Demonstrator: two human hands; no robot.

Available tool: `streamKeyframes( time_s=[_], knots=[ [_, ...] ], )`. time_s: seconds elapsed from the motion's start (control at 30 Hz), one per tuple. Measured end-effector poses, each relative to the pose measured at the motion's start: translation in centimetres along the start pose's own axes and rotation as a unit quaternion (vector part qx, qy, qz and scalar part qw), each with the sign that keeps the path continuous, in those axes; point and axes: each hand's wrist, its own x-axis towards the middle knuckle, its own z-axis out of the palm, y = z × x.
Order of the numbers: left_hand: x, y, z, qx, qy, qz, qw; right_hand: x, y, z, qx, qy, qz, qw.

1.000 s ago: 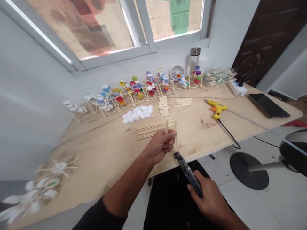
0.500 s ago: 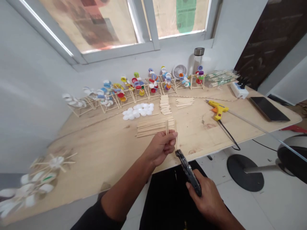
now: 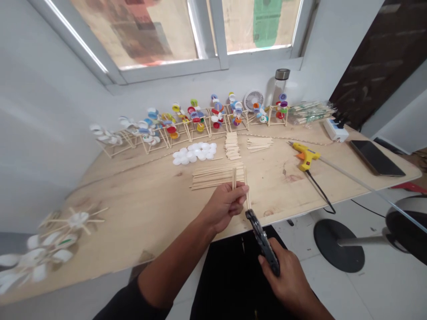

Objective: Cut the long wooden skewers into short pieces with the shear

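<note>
The worktop (image 3: 140, 209) stands below a window (image 3: 223, 44), with open wood at left-centre. By its front edge, the left hand's grip (image 3: 228, 203) pinches thin sticks (image 3: 234, 174); beyond it, the right hand (image 3: 288, 270) clasps a dark tool (image 3: 263, 241).

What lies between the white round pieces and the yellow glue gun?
The head view shows a larger stick pile nearer the white pieces and a smaller stick pile nearer the glue gun.
</note>
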Motion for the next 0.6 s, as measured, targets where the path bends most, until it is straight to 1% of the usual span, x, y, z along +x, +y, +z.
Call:
streamKeyframes(
  time_s=[0.33, 0.5, 0.6],
  knots=[
    [0.1, 0.0, -0.1, 0.016, 0.011, 0.007, 1.000, 0.2, 0.0, 0.4, -0.001, -0.003, -0.014, 1.000],
    [0.6, 0.3, -0.4, 0.037, 0.013, 0.012, 0.999, 0.8, 1.1, 1.4, -0.026, 0.002, -0.012, 1.000],
    [1.4, 0.9, -0.8, 0.075, 0.034, 0.015, 0.996, 1.1, 1.9, 2.2, -0.031, 0.000, 0.007, 1.000]
  ],
)
